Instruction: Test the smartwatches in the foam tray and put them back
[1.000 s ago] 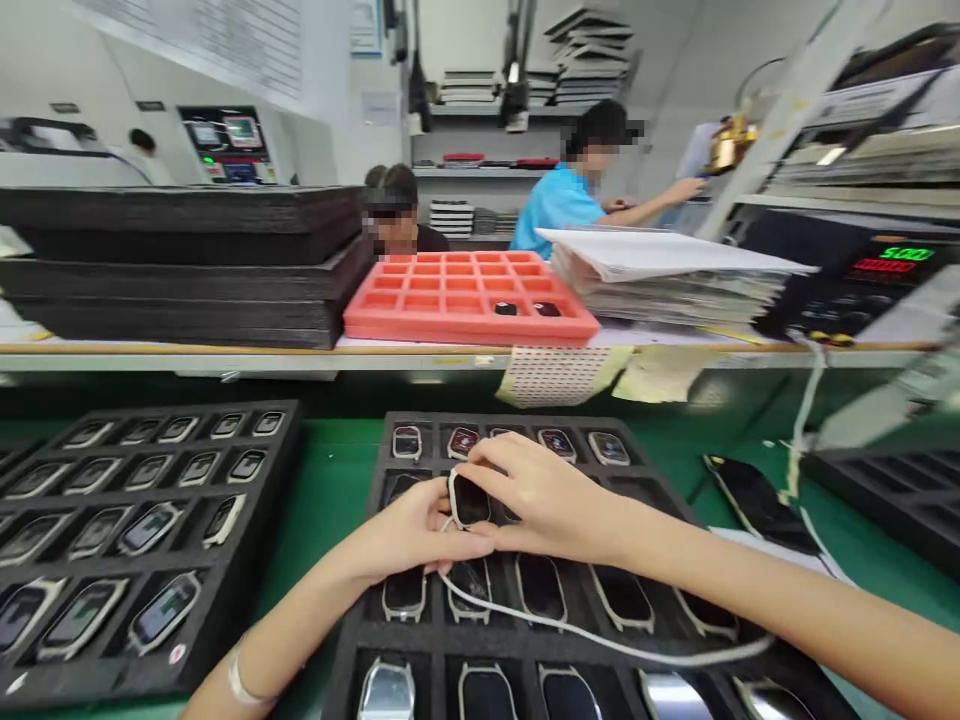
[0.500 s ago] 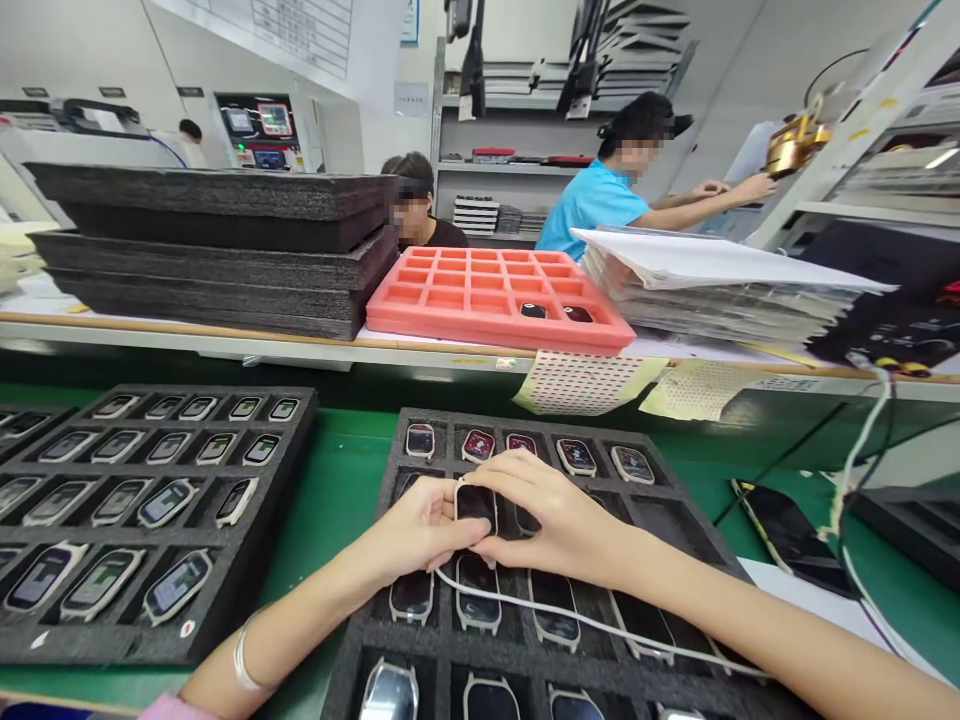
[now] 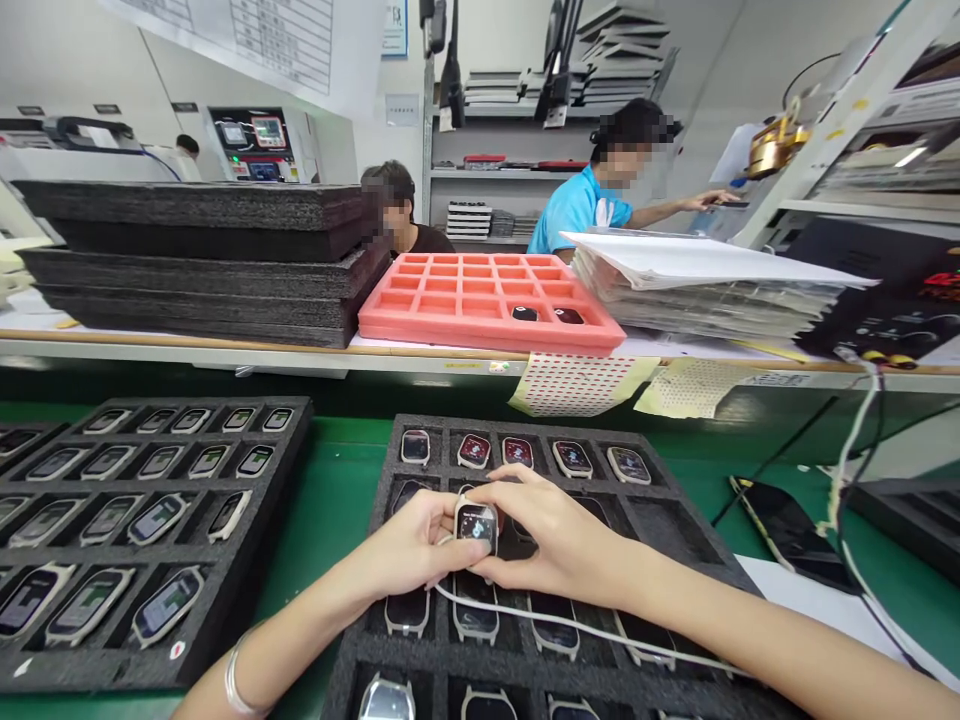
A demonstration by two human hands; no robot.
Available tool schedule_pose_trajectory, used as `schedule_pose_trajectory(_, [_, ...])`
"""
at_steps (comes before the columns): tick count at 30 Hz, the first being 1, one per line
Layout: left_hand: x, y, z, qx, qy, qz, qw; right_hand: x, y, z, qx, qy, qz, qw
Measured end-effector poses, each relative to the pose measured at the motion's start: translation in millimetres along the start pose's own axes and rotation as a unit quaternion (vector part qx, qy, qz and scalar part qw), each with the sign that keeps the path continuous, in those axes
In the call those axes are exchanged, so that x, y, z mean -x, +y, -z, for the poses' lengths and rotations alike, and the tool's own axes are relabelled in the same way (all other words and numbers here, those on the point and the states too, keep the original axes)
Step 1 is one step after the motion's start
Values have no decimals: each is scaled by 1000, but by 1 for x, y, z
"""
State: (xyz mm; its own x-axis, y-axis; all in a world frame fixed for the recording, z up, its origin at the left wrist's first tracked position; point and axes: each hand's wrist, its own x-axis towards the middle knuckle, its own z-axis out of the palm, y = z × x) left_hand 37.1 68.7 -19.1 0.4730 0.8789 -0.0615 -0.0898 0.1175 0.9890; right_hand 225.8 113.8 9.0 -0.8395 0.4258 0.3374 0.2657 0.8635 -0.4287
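Your left hand [image 3: 409,545] and right hand [image 3: 559,545] meet over the centre foam tray [image 3: 390,440], both curled and closed by the fingertips on one smartwatch body [image 3: 477,524]; the left pinches its left edge, the right wraps its right side, and its small screen is lit and faces you. The watch is held just above the tray's second row, and a white cable [image 3: 570,628] comes out from under your hands and runs off to the right across the lower pockets. This tray's far row holds five watch bodies with lit faces, while the nearer rows hold dark-screened ones, each in its own pocket. Just to the left lies a second foam tray [image 3: 296,440], its pockets filled with watch bodies. Both trays sit on a green bench surface [image 3: 337,500]. On the raised shelf beyond stands a red compartment tray [image 3: 420,330] with two dark pieces [image 3: 525,313] in adjoining cells, a stack of black foam trays [image 3: 202,260] to its left and a pile of sheets [image 3: 705,290] to its right. Two other people work behind the shelf, with racks and machines along the wall
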Motion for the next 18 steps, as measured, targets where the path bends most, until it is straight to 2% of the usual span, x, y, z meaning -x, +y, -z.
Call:
schedule_pose_trajectory(8, [0,2,-1,-12,3,9,1000,1,0,-2,15,9,7,1000])
schedule_pose_trajectory(18, [2,2,-2,-37,1,16,999,1,-7,1,131,3,54,990])
